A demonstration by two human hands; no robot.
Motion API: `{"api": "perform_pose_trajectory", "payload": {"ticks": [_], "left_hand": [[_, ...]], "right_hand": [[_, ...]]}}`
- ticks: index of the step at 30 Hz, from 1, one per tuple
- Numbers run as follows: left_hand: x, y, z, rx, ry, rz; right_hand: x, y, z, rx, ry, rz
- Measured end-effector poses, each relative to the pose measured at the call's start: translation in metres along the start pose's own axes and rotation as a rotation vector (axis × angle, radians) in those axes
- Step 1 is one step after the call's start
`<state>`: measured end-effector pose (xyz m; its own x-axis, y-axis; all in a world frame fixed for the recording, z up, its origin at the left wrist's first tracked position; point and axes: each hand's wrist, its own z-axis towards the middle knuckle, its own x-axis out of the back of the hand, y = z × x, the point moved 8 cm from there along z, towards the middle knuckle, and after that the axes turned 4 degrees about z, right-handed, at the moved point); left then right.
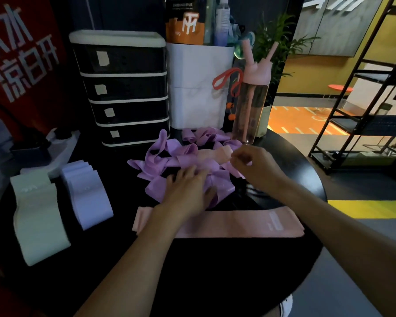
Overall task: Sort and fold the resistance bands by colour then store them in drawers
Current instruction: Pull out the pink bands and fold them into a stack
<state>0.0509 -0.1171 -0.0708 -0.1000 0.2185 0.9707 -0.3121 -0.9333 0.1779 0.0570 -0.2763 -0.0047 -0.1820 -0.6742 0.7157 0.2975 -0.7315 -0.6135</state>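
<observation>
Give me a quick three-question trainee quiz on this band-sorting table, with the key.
1. True or false: one drawer of the drawer unit stands open.
2. What colour is the tangled pile that the left hand rests on? A green, B purple, C red.
3. Fill in: the long flat band nearest the person is ____.

Key: 1 false; 2 B; 3 pink.
</observation>
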Motion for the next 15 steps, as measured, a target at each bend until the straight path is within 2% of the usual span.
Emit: {"api": "perform_pose_trajectory", "payload": {"ticks": [3, 8, 15], "left_hand": [[-0.007, -0.002, 0.001, -0.003, -0.004, 0.017], [-0.007, -0.003, 0.002, -0.001, 0.036, 0.024], [-0.009, -0.005, 0.003, 0.009, 0.055, 0.009]], "right_hand": [[-0.01, 0.032, 0.039, -0.169, 0.045, -0.01], [-0.032, 0.061, 0.065, -0.381, 0.022, -0.105], [-0.035, 0.067, 0.067, -0.413, 0.064, -0.097]]}}
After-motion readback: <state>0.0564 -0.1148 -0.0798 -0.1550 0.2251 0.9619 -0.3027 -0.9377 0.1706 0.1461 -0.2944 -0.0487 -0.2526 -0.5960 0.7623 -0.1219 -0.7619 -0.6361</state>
